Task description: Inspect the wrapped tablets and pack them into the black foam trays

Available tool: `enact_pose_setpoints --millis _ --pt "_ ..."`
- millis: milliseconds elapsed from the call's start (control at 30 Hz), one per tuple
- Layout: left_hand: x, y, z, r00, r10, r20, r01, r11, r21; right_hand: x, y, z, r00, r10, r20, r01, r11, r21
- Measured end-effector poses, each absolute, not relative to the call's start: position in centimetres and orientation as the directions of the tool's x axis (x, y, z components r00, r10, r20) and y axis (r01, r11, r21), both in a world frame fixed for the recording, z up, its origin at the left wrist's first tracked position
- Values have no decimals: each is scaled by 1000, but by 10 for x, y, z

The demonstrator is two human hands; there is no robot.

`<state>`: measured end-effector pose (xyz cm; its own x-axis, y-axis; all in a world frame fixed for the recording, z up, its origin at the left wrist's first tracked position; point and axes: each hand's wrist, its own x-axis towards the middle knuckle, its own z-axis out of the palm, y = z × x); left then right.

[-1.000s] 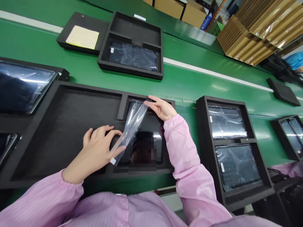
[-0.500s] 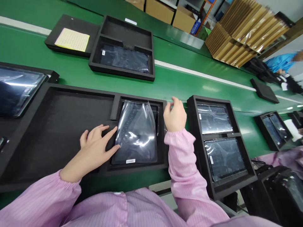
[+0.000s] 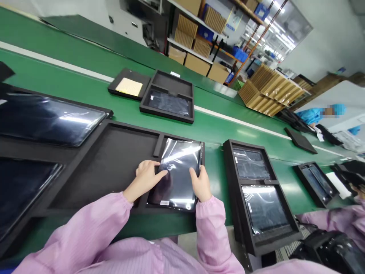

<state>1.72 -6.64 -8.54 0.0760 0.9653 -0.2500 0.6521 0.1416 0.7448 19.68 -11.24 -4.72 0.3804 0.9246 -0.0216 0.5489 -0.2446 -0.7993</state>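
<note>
A dark, glossy film-covered panel point(image 3: 179, 171) with a small white label lies at the right compartment of a black foam tray point(image 3: 114, 167). My left hand point(image 3: 146, 177) is at its left edge, thumb over the surface, fingers at the side. On the opposite edge rests my right hand point(image 3: 201, 182), its thumb also on the surface. Both hands grip the panel between them. The tray's larger left compartment holds nothing.
To the right stands a black tray point(image 3: 258, 182) with two wrapped panels. Another tray point(image 3: 168, 95) and a dark lid with yellow paper point(image 3: 129, 86) lie beyond. Large screens point(image 3: 51, 118) are at the left. Other people work at far right.
My right hand has come down onto the panel's right edge, and my left hand has closed on its left edge. The clear film now lies flatter over the panel. The view has tilted up.
</note>
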Motion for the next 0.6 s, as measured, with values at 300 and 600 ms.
enact_pose_setpoints --millis 300,600 --pt "18 -60 -32 -30 938 -346 -378 309 873 137 -111 34 254 945 206 146 173 -974" --pt "-5 -47 -27 -61 957 -284 -439 230 868 99 -90 39 -65 993 95 -53 91 -994"
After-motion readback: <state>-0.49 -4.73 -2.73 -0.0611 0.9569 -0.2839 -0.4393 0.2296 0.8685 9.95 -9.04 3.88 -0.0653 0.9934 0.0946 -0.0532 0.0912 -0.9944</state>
